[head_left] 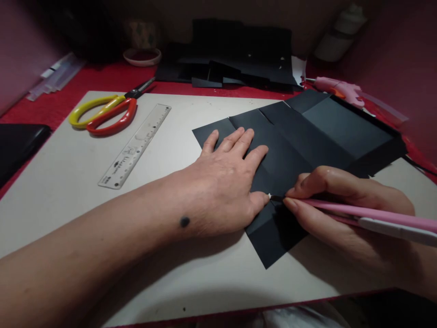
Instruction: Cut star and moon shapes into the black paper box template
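1. Two hands work on one black paper sheet, which lies on the pale board in the centre-right of the frame and shows several fold lines
2. Left hand lies flat on the left part of the sheet, palm down, fingers straight and spread a little, gripping nothing; I judge it presses the paper so it does not slide
3. Right hand, at the lower right of the frame, has its fingers closed around a pink pen-like tool; the dark tip touches the sheet just beside the left thumb, near a small white mark. Holding it low and close to the tip probably gives more control
4. Whether the tool is a pen or a thin knife, I cannot tell
5. One clear ruler lies diagonally on the board at the centre left, well apart from both hands
6. Scissors with one yellow and one red handle rest at the upper left, over the board edge and the red table
7. More black paper pieces are piled at the upper centre, behind the board
8. Pink glue gun lies at the upper right, near the far corner of the sheet
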The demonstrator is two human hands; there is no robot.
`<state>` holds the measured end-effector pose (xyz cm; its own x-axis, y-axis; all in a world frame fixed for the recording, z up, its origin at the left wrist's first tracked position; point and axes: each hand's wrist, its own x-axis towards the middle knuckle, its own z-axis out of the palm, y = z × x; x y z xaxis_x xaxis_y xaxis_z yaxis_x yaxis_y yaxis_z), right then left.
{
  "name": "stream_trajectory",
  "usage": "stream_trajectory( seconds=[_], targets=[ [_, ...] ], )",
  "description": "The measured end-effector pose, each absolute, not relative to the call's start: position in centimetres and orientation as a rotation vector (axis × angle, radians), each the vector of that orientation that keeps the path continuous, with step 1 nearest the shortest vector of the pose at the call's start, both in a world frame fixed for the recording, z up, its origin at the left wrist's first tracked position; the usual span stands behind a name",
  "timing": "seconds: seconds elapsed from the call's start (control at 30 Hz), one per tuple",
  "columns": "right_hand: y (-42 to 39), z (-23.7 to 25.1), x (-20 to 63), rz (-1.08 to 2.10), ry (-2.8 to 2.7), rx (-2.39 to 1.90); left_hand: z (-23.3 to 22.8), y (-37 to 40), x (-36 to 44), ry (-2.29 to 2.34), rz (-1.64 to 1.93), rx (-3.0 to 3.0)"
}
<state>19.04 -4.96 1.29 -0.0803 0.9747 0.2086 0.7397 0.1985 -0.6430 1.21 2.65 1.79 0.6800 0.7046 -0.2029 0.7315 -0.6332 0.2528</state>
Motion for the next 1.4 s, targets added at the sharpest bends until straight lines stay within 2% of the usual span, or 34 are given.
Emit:
stream_trajectory(
  seconds=[1.4],
  targets=[
    [-4.54, 1.32, 19.97, 0.502, -2.007, -1.41, 1.28, 2.49, 1.39, 1.188, -0.124, 2.667]
  ],
)
